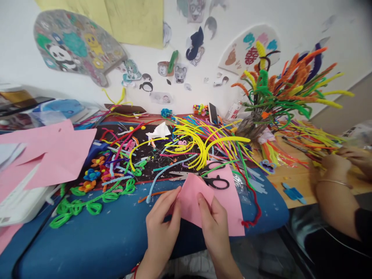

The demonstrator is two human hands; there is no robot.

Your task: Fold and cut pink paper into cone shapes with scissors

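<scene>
A small square of pink paper [193, 195] is held up in front of me by both hands. My left hand [164, 221] pinches its left edge between thumb and fingers. On the right side of the square, my right hand [214, 223] has its thumb on the front face and its fingers behind. Beneath lies a larger pink sheet [234, 217] on the blue table cover. Black-handled scissors [218, 182] rest just beyond the held paper, with their blades pointing left and partly covered by it.
Yellow pipe cleaners [199, 149] and green loops [94, 208] are heaped on the table. Pink sheets [69, 155] lie at left. A vase [251, 126] of coloured stems stands back right. Another person's arms [334, 190] work at far right, by a blue piece [294, 193].
</scene>
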